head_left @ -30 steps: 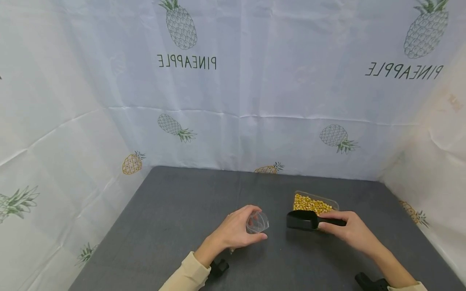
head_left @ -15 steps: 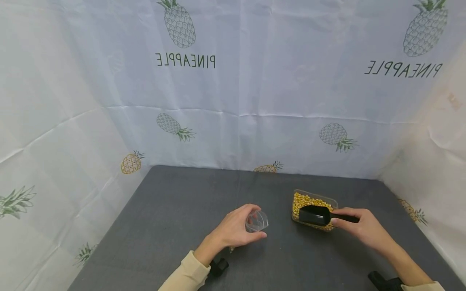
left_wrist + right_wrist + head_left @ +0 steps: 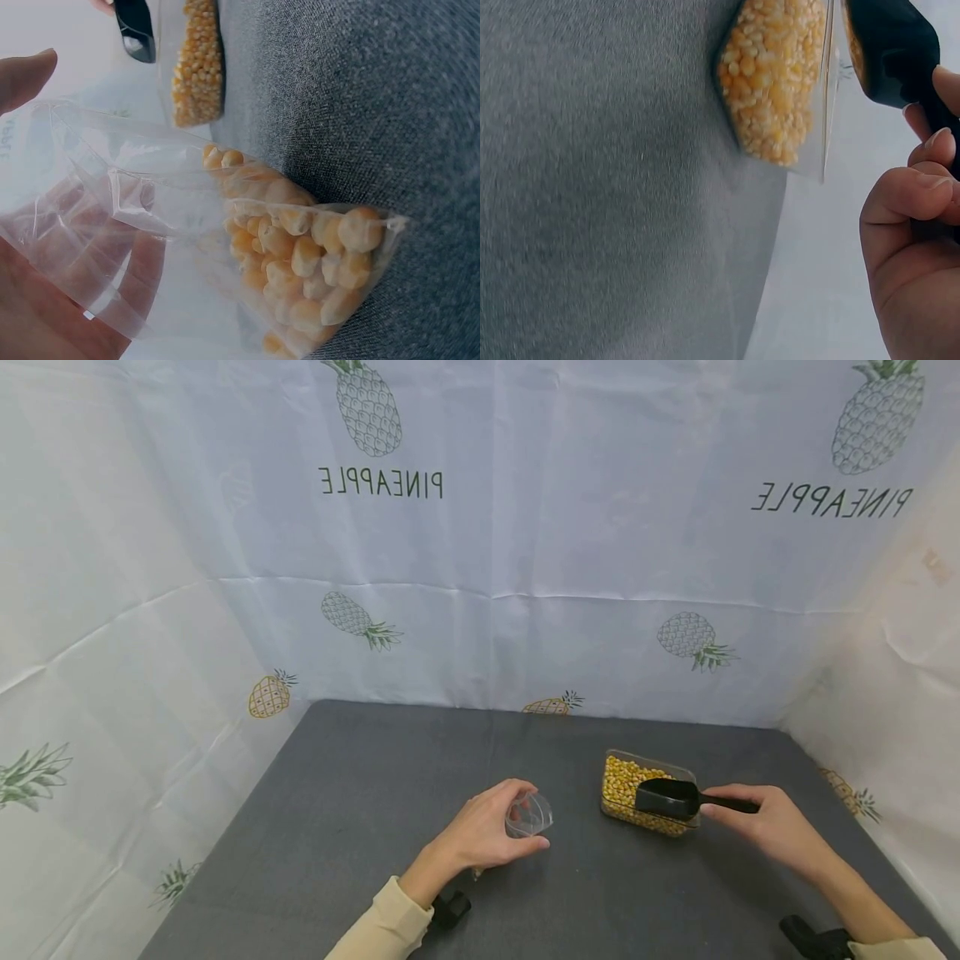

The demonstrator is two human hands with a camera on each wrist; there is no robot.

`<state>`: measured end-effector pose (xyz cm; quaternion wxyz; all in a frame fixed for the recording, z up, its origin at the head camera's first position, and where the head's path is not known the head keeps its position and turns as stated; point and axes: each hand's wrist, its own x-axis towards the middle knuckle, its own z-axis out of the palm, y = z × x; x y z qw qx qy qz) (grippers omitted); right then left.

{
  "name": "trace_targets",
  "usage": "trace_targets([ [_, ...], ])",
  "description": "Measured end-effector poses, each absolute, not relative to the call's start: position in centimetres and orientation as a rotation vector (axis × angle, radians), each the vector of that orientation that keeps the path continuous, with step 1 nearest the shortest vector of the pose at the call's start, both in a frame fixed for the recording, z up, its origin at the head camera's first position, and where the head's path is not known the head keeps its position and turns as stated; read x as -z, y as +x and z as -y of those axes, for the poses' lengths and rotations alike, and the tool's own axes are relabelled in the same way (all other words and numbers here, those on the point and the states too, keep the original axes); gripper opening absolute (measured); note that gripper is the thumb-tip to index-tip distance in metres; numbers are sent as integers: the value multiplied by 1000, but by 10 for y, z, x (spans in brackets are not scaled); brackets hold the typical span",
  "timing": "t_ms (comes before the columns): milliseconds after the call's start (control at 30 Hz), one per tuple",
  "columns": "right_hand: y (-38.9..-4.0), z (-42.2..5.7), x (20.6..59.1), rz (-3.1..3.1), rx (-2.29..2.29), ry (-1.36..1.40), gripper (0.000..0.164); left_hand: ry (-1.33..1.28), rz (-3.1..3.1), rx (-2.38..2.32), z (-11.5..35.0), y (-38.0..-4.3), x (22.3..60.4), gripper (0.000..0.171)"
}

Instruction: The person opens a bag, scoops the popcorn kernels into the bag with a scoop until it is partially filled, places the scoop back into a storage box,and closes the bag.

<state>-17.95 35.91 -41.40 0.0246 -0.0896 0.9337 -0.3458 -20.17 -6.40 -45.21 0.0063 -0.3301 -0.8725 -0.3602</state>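
Observation:
My left hand (image 3: pixel 487 831) curves round the mouth of a clear plastic bag (image 3: pixel 534 818), thumb on the near side. In the left wrist view, corn kernels (image 3: pixel 300 259) fill the lower end of the bag, which stands on the table, while its upper part is see-through with fingers behind it. My right hand (image 3: pixel 772 822) grips the handle of a black scoop (image 3: pixel 663 799). The scoop is held level over a clear rectangular container (image 3: pixel 651 760) of yellow corn kernels. In the right wrist view the scoop (image 3: pixel 896 52) is above the container's rim; its inside is mostly hidden.
The dark grey table (image 3: pixel 390 760) ends at a pale curtain (image 3: pixel 465 543) printed with pineapples, which also runs along both sides. A black wrist mount (image 3: pixel 450 910) sits at the left wrist and another (image 3: pixel 813 939) at the right.
My right hand and the scoop have moved right, from beside the container's near left side to over its right part, uncovering more corn. The left hand and bag have stayed in place.

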Motion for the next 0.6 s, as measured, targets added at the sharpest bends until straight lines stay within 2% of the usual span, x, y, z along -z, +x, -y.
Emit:
trace_targets([
  [600,-190,-372,411,-2917,942,-256,44,-1044,2724,1129,65,-202,453,65],
])
